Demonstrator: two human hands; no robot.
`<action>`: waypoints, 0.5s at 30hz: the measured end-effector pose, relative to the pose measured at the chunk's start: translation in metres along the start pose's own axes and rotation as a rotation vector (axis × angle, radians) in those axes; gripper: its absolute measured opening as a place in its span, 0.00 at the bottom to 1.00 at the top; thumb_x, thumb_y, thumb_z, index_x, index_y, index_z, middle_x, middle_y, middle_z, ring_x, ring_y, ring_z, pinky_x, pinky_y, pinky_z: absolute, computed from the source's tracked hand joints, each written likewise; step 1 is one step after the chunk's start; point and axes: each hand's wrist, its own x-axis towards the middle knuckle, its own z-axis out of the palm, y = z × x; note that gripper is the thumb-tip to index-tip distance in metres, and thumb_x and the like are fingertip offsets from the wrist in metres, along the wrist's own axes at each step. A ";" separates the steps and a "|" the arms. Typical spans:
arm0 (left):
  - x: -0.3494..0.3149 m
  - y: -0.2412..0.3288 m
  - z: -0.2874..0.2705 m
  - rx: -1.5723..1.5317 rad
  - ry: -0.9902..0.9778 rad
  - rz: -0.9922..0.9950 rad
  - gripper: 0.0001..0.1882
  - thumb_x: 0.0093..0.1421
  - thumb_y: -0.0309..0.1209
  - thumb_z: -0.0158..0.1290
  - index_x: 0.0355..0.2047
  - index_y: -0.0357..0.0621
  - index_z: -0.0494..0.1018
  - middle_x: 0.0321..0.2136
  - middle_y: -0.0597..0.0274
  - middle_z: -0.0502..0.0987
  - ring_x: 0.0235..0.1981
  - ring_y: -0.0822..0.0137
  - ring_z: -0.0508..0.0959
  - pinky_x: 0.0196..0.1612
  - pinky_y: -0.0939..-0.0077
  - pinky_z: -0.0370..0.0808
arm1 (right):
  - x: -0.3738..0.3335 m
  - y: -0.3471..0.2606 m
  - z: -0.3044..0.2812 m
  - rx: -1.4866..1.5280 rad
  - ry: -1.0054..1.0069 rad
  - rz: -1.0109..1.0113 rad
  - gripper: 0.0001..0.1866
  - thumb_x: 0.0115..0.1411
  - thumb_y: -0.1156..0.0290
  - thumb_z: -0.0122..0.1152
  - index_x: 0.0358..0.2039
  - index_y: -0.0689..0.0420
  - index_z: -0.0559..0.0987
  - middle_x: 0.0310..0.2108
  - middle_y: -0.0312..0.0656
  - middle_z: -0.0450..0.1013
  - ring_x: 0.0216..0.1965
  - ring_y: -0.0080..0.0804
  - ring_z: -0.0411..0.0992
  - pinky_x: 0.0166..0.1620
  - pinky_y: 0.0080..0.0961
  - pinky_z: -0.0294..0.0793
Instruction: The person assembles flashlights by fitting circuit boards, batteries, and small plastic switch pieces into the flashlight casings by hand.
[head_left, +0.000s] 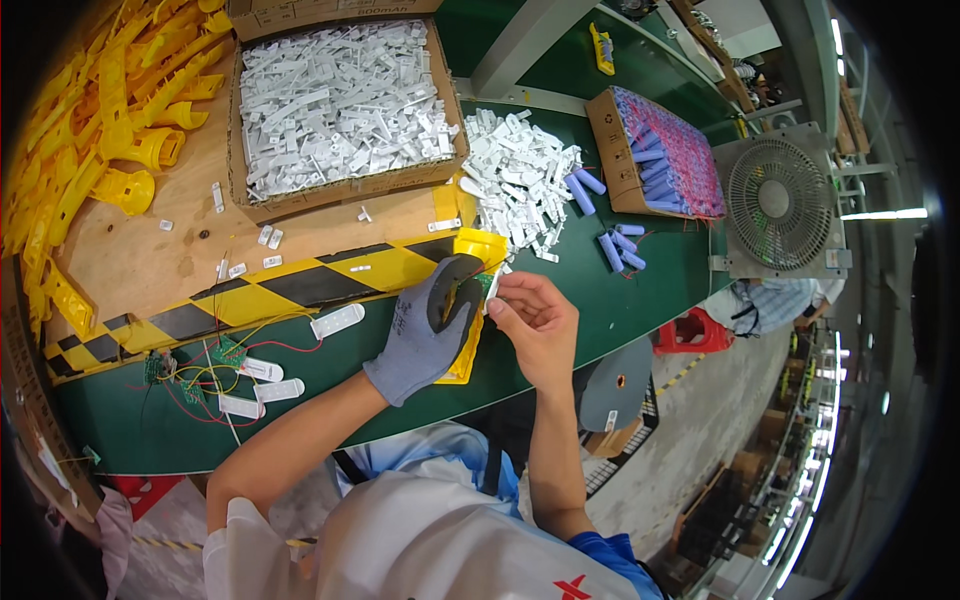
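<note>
1. Dark print is carried by the flap (300, 14) of the large cardboard box (345, 188).
2. Small dark symbols are printed on the side of the smaller carton (612, 150).
3. Dark lettering is borne by the grey glove (420, 325).
4. A red emblem (572, 588) is shown on the white shirt (430, 535).
5. Black-and-yellow warning stripes (310, 285) are set along the wooden board (180, 260).

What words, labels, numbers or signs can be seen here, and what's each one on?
Print is described here, not quoted.
Cardboard flap above the white parts: dark print.
Cardboard box of purple cells: dark symbols.
Left hand's grey glove: dark print, too blurred to read.
White shirt: red emblem at the lower edge.
Fan: pale label, too small to read.
</note>
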 end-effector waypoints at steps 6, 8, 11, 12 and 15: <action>-0.005 -0.004 -0.002 0.104 -0.028 0.071 0.18 0.63 0.27 0.55 0.53 0.38 0.71 0.43 0.44 0.79 0.44 0.42 0.79 0.46 0.56 0.76 | 0.006 -0.020 -0.003 -0.109 -0.041 0.196 0.16 0.56 0.81 0.72 0.44 0.65 0.77 0.36 0.44 0.82 0.34 0.19 0.79 0.40 0.15 0.78; -0.005 -0.005 -0.002 0.084 -0.023 0.043 0.18 0.63 0.28 0.55 0.53 0.38 0.71 0.43 0.44 0.79 0.44 0.42 0.79 0.46 0.55 0.76 | 0.008 -0.024 -0.002 -0.111 -0.061 0.251 0.17 0.56 0.81 0.72 0.45 0.65 0.77 0.37 0.47 0.82 0.35 0.20 0.79 0.40 0.16 0.78; -0.004 -0.005 -0.002 0.057 -0.008 0.024 0.18 0.64 0.28 0.55 0.54 0.38 0.71 0.43 0.44 0.79 0.44 0.42 0.79 0.47 0.55 0.76 | 0.006 -0.021 0.002 -0.047 -0.070 0.236 0.20 0.56 0.82 0.71 0.47 0.64 0.74 0.38 0.50 0.82 0.37 0.23 0.80 0.42 0.18 0.79; -0.004 -0.004 -0.002 0.048 -0.001 0.039 0.18 0.64 0.28 0.55 0.54 0.37 0.71 0.43 0.43 0.79 0.44 0.42 0.79 0.46 0.55 0.76 | 0.004 -0.019 0.000 -0.027 -0.059 0.217 0.21 0.56 0.83 0.71 0.49 0.64 0.73 0.39 0.51 0.82 0.37 0.24 0.80 0.42 0.18 0.80; -0.002 -0.001 -0.003 0.035 -0.036 0.057 0.18 0.64 0.28 0.55 0.54 0.37 0.71 0.44 0.43 0.79 0.44 0.41 0.79 0.46 0.55 0.76 | 0.000 -0.014 -0.004 0.017 -0.051 0.187 0.28 0.56 0.85 0.69 0.57 0.66 0.70 0.40 0.53 0.82 0.40 0.28 0.81 0.46 0.21 0.80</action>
